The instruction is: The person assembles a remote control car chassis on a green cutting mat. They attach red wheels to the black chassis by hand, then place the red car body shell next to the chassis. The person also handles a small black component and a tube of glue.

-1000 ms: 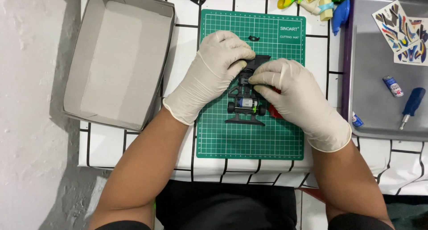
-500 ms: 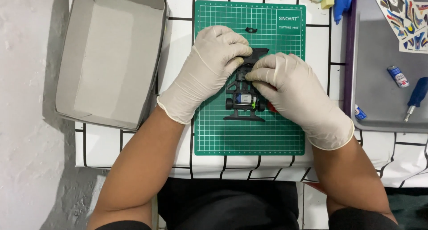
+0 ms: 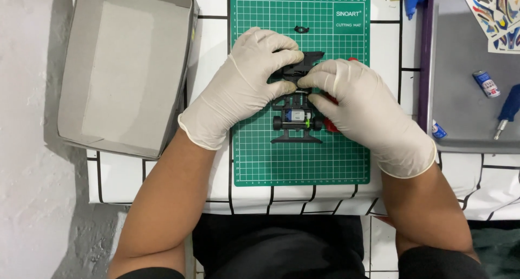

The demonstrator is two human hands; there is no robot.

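Green cutting mat [image 3: 336, 160], open box [image 3: 124, 68] leftward; both gloved hands' fingers [image 3: 281, 57] apparently pinching black chassis [image 3: 297, 119].

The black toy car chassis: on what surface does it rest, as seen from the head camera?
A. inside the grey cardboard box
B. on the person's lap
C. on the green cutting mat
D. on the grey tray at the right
C: the black toy car chassis lies on the green cutting mat, with the left hand and right hand on its upper end.
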